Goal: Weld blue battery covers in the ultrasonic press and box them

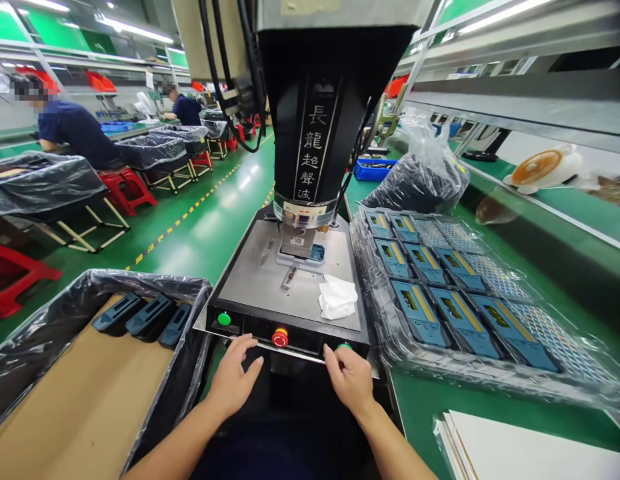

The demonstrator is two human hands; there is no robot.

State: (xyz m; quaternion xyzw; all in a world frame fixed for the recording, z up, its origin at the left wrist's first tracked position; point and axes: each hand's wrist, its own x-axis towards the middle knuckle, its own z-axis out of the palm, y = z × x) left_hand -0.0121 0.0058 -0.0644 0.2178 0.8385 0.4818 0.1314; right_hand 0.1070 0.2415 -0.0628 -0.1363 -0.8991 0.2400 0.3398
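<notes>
My left hand [235,375] is at the front edge of an ultrasonic welding machine [317,133], below a green button [224,319]. Its thumb and fingers are apart, and it holds nothing. At the right end of the front panel, my right hand [351,380] has its fingers curled in, over or against a second green button [345,345] that it partly hides. Between the hands sits a red emergency stop button [280,337]. The metal welding horn [297,242] is down at a blue casing part [317,253] in the fixture, covering much of it.
A crumpled white cloth [337,297] lies on the machine's metal plate. To the right, a clear plastic tray [390,357] holds several blue casings. A lined bin [203,293] at left holds cardboard and three dark casings [149,319]. Co-workers [77,127] sit further back.
</notes>
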